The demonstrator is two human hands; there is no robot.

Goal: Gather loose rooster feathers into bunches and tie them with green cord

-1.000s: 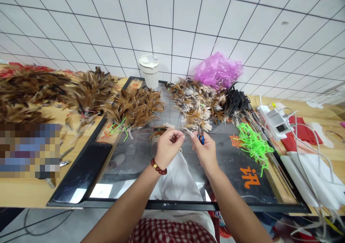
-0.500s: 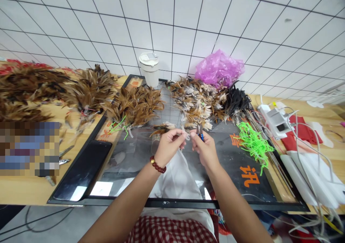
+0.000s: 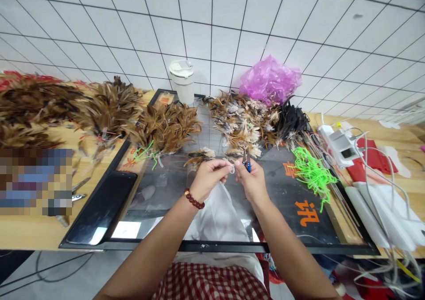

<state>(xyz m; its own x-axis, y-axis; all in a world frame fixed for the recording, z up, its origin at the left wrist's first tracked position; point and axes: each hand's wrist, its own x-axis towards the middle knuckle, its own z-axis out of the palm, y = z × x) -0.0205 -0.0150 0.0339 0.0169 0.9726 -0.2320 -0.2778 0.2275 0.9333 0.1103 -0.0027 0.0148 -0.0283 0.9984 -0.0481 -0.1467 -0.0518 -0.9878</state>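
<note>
My left hand [image 3: 211, 179], with a beaded bracelet at the wrist, pinches a small whitish looped strip [image 3: 232, 169] between thumb and fingertips. Close beside it, my right hand [image 3: 251, 182] is closed around small blue-handled snips [image 3: 246, 161], blades pointing away from me. Its thumb and forefinger are at the right side of the loop; whether they grip it too is unclear. A small feather bunch [image 3: 199, 156] lies just beyond my left hand. Farther back are a pile of brown feathers [image 3: 168, 127] and a pile of mixed pale and brown feathers [image 3: 237, 125].
A black-framed glass panel [image 3: 159, 220] covers the tabletop, with a phone [image 3: 102, 207] at its left. Green cords [image 3: 314, 173] lie right, near a white charger [image 3: 341, 147] and cables. A lidded cup [image 3: 182, 83] and a pink plastic bag [image 3: 270, 80] stand against the tiled wall.
The small strip between my fingertips now shows as a rounder loop. Both hands have stayed nearly in place, the snips still in my right hand. The camera view has tilted slightly.
</note>
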